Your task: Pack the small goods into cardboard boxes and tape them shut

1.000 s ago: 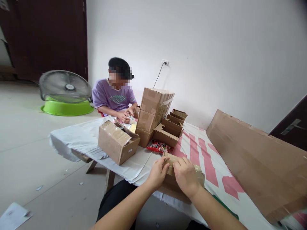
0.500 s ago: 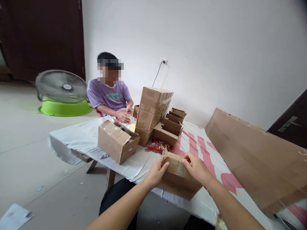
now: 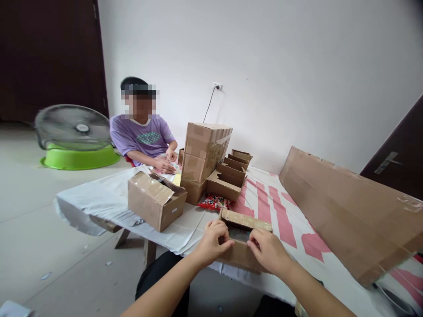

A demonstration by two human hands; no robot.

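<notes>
Draped table (image 3: 95, 196), left hand (image 3: 214, 240), right hand (image 3: 269, 250) at open carton (image 3: 240, 257)

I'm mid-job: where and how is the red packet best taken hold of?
Probably by a pinch on its near edge, coming in low from the near left. The red packet looks soft and lies on the cloth; the open box stands close behind it and the nearest box crowds its near right.

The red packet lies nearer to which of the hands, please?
Left: the left hand is on the near side of the red packet; the right hand sits farther right.
</notes>
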